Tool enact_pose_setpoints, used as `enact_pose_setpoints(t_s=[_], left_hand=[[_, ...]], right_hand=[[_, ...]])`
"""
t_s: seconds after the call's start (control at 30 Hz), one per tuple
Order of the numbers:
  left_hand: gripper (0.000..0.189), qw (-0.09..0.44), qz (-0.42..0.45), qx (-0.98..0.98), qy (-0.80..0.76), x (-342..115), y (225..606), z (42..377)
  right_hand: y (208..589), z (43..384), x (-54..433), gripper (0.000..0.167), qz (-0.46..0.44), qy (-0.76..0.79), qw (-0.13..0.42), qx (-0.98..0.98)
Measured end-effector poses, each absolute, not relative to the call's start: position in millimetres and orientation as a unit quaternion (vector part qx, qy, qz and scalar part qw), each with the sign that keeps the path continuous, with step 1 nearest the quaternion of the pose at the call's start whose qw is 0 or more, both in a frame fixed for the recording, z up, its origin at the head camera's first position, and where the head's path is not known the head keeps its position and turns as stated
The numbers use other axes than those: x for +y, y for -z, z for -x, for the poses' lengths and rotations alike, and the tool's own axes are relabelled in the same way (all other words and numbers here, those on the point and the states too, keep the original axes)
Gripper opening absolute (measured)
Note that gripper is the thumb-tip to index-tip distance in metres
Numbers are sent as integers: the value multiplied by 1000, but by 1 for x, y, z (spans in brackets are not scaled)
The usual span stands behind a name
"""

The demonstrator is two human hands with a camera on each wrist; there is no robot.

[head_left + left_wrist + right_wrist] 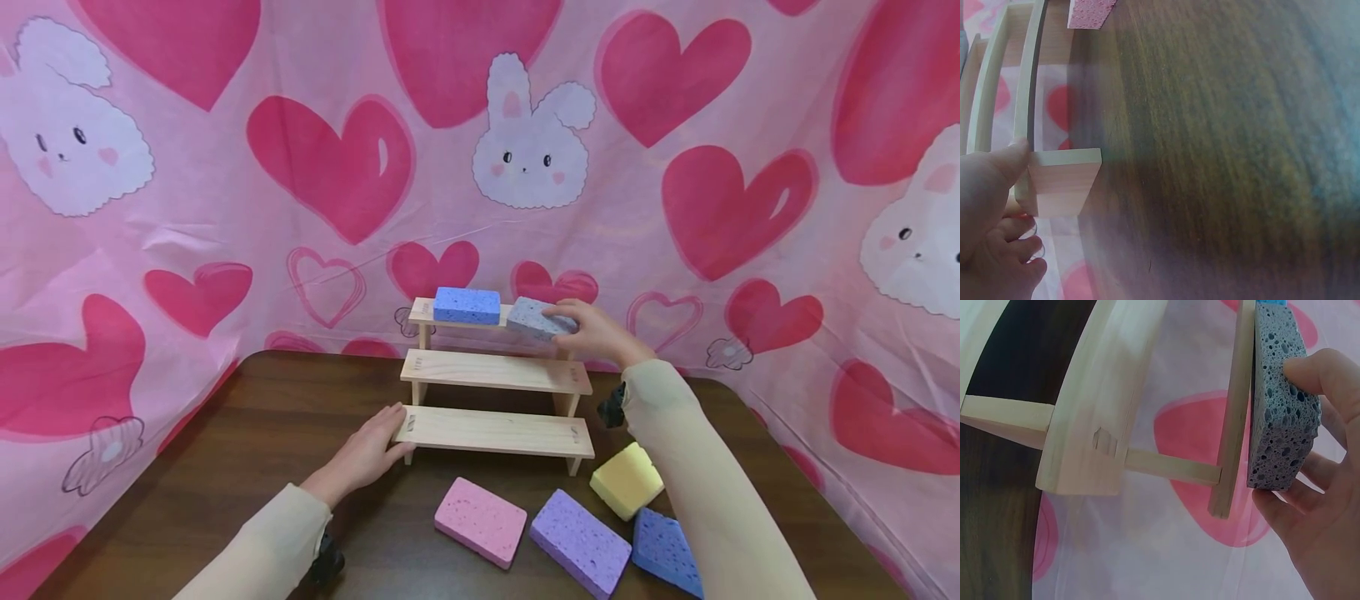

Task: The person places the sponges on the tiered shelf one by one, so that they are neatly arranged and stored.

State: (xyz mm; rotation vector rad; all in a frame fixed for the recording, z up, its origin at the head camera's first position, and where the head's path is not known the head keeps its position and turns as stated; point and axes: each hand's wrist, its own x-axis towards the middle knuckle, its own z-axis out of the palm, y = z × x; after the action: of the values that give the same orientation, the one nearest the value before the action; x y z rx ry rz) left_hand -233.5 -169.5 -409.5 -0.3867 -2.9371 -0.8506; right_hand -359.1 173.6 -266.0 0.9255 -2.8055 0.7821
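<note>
My right hand [596, 332] pinches a grey sponge [531, 318] at the right end of the top step of a three-step wooden stand [495, 429]. In the right wrist view, the thumb lies on one face of the grey sponge [1279, 406], with fingers around its other side and end. This sponge sits close against the top board [1235, 419]. A blue sponge [467, 306] lies on the left part of that step. My left hand [363, 450] holds the left end of the lowest step, thumb at its front edge in the left wrist view [1007, 159].
On the brown table [300, 408] in front of the stand lie a pink sponge [482, 521], a purple sponge [580, 542], a yellow sponge [627, 481] and a dark blue sponge [663, 550], partly behind my right sleeve. A pink heart-and-rabbit cloth [450, 225] hangs behind the table.
</note>
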Motion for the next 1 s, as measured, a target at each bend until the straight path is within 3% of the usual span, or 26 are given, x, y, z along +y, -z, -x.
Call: enact_pose_setpoints(t_s=[0.53, 0.87, 1.0], left_hand=[[64, 33, 127, -953, 274, -170, 410, 233], [64, 37, 131, -953, 271, -170, 410, 234], [64, 37, 131, -953, 271, -170, 411, 234]], right_hand=[[269, 362, 177, 48, -308, -278, 32, -910], [275, 368, 181, 35, -284, -256, 118, -917], [276, 369, 181, 34, -263, -266, 128, -918]])
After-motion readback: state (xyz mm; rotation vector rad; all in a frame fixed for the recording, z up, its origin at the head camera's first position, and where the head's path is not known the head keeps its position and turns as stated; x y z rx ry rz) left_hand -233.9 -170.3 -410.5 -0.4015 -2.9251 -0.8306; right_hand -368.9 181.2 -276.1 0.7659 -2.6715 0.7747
